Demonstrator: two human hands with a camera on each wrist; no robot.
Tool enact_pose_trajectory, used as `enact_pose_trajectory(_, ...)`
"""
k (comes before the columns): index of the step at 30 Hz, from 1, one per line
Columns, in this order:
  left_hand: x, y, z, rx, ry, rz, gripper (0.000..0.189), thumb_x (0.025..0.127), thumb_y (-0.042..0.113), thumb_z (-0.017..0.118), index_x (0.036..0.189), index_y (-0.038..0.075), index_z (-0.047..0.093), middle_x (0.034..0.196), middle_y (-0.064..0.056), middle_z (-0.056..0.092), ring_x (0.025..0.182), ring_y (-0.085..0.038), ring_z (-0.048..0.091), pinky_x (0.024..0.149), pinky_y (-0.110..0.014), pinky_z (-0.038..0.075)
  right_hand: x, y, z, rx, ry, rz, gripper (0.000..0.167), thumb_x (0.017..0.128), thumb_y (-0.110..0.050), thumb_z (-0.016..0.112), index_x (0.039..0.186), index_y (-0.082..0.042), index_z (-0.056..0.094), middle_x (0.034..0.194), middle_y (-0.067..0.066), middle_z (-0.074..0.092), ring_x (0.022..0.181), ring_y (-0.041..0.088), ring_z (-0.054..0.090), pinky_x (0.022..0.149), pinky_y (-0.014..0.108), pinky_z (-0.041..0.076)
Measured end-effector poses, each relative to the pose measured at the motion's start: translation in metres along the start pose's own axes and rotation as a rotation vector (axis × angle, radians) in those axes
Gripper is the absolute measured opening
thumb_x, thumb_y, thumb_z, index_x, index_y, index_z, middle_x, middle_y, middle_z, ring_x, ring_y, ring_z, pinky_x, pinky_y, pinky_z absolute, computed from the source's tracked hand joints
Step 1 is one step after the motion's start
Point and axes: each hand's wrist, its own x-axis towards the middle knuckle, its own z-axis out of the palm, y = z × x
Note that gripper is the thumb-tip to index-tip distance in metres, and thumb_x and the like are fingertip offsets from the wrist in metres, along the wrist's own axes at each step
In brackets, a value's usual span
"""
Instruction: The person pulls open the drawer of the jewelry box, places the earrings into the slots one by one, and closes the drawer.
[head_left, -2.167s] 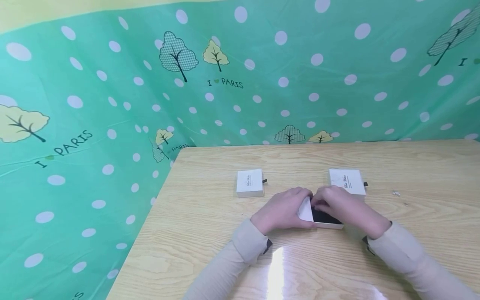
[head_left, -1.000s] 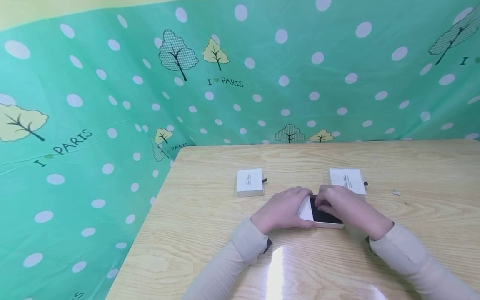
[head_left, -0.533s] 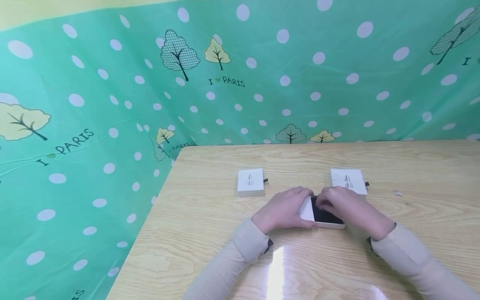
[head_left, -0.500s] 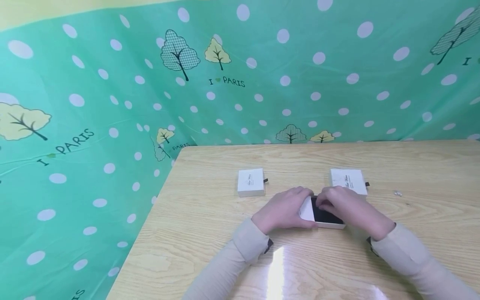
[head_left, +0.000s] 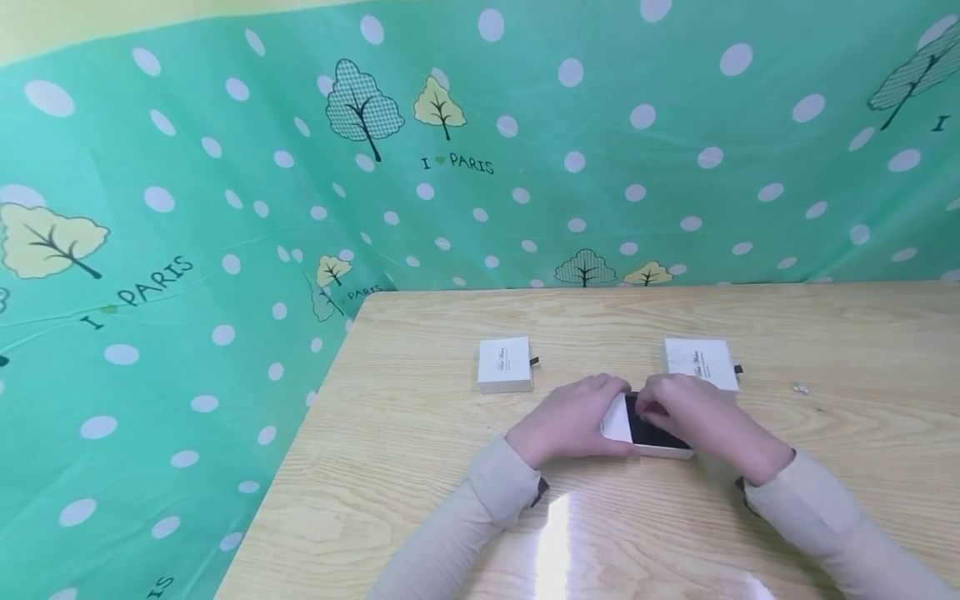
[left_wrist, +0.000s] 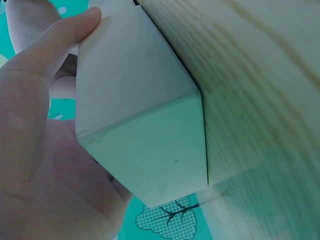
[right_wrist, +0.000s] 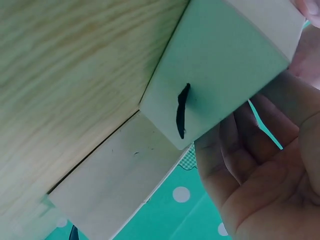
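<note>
Gripping open box [head_left: 617, 423], left hand [head_left: 572, 419]; curled right hand [head_left: 693, 417], grasp unclear, now slightly apart

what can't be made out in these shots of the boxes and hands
Head view: whether the right hand pinches anything in the open box; the hand blocks it.
Head view: what the pale bits are; too small.
Head view: fine print on the left closed box; too small.
Right wrist view: the open box's inside; its walls hide it.

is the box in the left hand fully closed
No, its drawer sticks out of the white sleeve, showing a black interior.
</note>
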Motion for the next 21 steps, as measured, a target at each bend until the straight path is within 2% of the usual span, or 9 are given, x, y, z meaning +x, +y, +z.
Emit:
enact_pose_trajectory(5,0.000,0.001,0.000,0.004,-0.004,-0.005,0.079,0.079,0.063,0.073,0.139,0.018,0.047,0.123,0.006,0.057,0.091,-0.003,0.051,0.066,-0.013,0.041,-0.003,0.002,-0.003,0.037,0.039,-0.009,0.007,0.082,-0.006,0.078,0.086,-0.012,0.077,0.079,-0.006,0.066,0.074,0.008,0.060,0.067,0.033,0.056)
enact_pose_trajectory(11,0.001,0.002,-0.001,0.002,-0.008,-0.015,0.079,0.079,0.061,0.073,0.140,0.018,0.047,0.123,0.007,0.058,0.089,-0.003,0.051,0.065,-0.012,0.041,-0.010,0.008,-0.017,0.077,0.061,0.060,0.007,0.087,-0.009,0.074,0.093,-0.009,0.076,0.088,-0.002,0.070,0.082,0.016,0.066,0.076,0.042,0.058)
enact_pose_trajectory(16,0.002,0.003,-0.002,-0.005,-0.016,-0.020,0.079,0.079,0.060,0.074,0.141,0.018,0.047,0.123,0.006,0.058,0.089,-0.003,0.051,0.066,-0.012,0.041,-0.019,0.021,-0.024,0.111,0.071,0.130,0.008,0.088,-0.009,0.072,0.095,-0.006,0.075,0.087,0.000,0.069,0.079,0.014,0.065,0.072,0.040,0.059)
enact_pose_trajectory(21,0.001,0.002,-0.002,0.005,-0.016,-0.027,0.080,0.079,0.060,0.074,0.141,0.018,0.047,0.124,0.006,0.058,0.090,-0.003,0.051,0.066,-0.012,0.041,-0.025,0.029,-0.023,0.122,0.102,0.131,0.006,0.088,-0.008,0.071,0.092,-0.008,0.075,0.082,-0.003,0.069,0.074,0.009,0.063,0.067,0.034,0.057)
